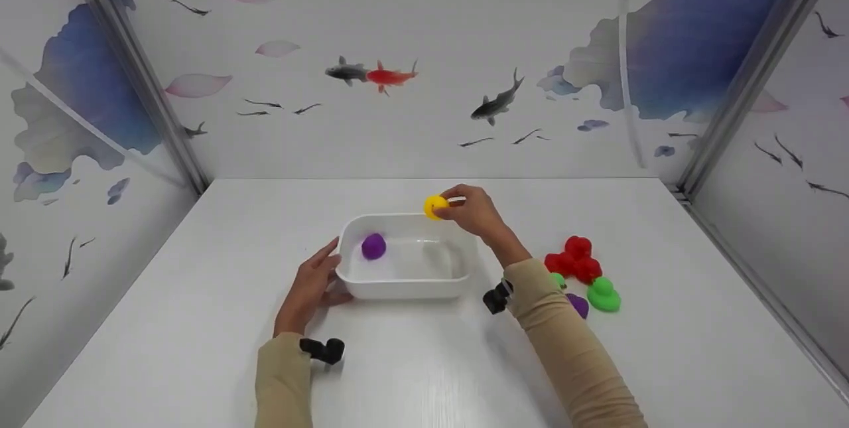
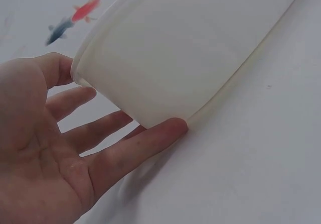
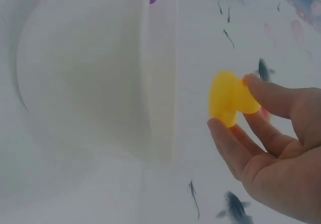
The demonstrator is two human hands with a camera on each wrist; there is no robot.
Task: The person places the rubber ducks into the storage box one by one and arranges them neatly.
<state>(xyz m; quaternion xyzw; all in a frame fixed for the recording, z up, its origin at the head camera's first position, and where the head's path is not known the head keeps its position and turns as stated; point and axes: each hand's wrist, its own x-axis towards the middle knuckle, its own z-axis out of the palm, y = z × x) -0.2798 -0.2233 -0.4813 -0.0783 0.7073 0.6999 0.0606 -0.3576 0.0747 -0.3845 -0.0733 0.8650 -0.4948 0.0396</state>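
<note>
A white plastic tub (image 1: 408, 290) stands on the table, with a round purple toy (image 1: 373, 246) inside at its left end. My left hand (image 1: 310, 288) touches the tub's left end, and in the left wrist view its fingers (image 2: 150, 139) spread along the rim and outer wall. Over the tub's far rim, toward its right side, my right hand (image 1: 474, 212) pinches a small yellow rubber duck (image 3: 225, 98) between thumb and fingertips. An orange spot on the duck shows by the thumb in the right wrist view.
Several red toys (image 1: 574, 261) lie bunched on the table right of the tub. Near them are a green duck-shaped toy (image 1: 603, 295) and a purple toy (image 1: 578, 305), with another green one partly behind the right sleeve. Printed wall panels enclose the white table (image 1: 411, 375).
</note>
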